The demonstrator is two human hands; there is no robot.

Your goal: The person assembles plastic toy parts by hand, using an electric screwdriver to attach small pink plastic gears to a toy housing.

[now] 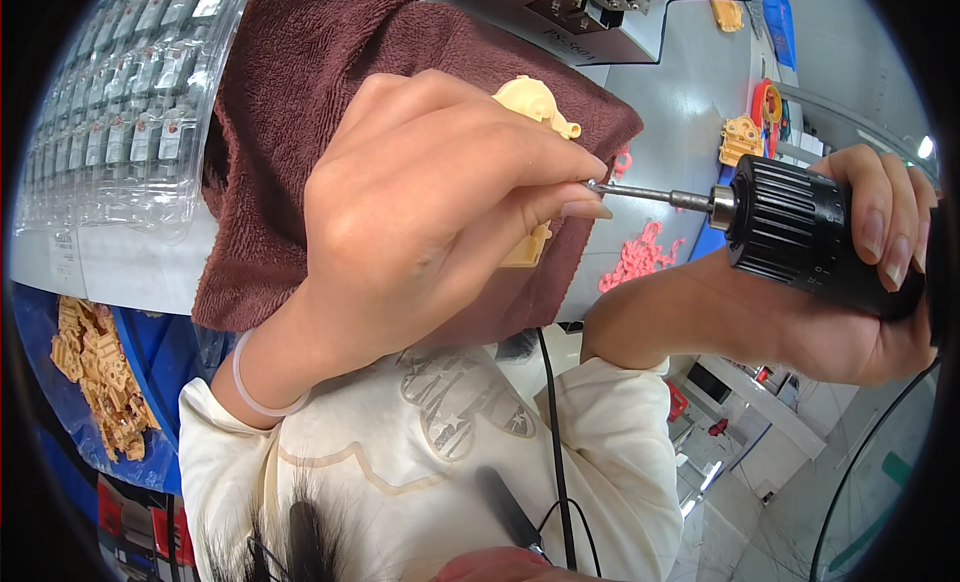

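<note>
Both occupied: right hand (pixel 885 217) wraps a black screwdriver (pixel 795 222), left hand (pixel 420 197) pinches around the bit tip (pixel 598 187), seemingly steadying it. Brown towel (pixel 265 182) likely cushions the yellow part (pixel 528 100).

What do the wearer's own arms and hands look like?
Left hand and right hand are bare, no gloves. A thin, pale band circles the left forearm; none shows on the right. Cream sleeves leave both forearms uncovered.

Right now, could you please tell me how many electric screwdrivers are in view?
1: the black electric screwdriver held in the right hand, its bit reaching the left hand at the pinched fingertips. No other shows.
</note>
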